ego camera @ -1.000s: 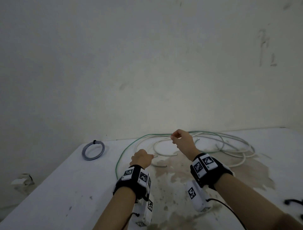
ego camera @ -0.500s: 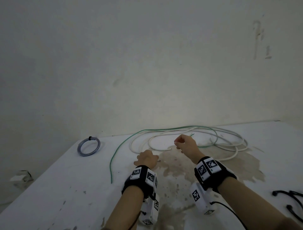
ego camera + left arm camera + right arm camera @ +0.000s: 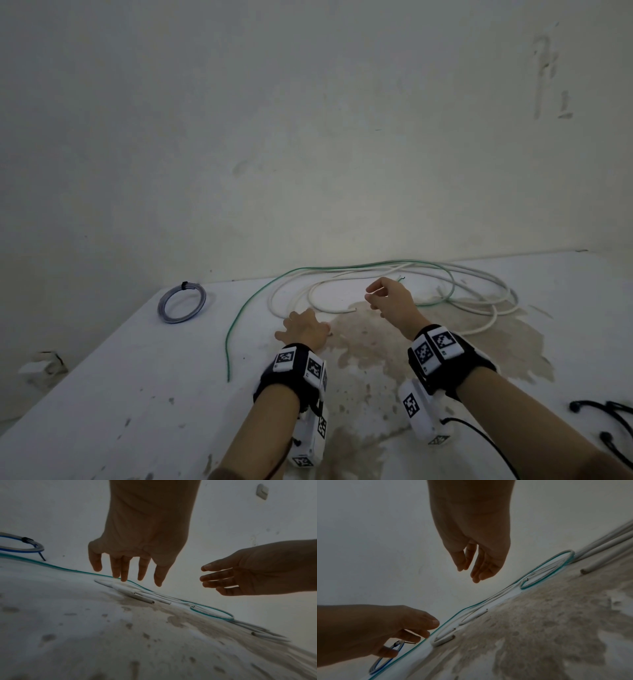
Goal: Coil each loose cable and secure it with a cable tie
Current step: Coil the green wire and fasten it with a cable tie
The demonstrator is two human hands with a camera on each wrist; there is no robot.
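White wall meets the stained table [image 3: 102, 394] at its far edge. Loose white cables [image 3: 479, 294] and a green cable [image 3: 239, 315] sprawl at twelve o'clock along that edge. Left hand [image 3: 303, 329] and right hand [image 3: 390, 298] hover with relaxed fingers, holding nothing. A tied blue coil [image 3: 181, 301] lies at ten o'clock.

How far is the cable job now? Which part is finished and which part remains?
Done: one small bluish coil lies at the far left with a dark tie on it. In hand: nothing; the left hand and right hand are open above the table. Left: the green cable and white cables lie loose.
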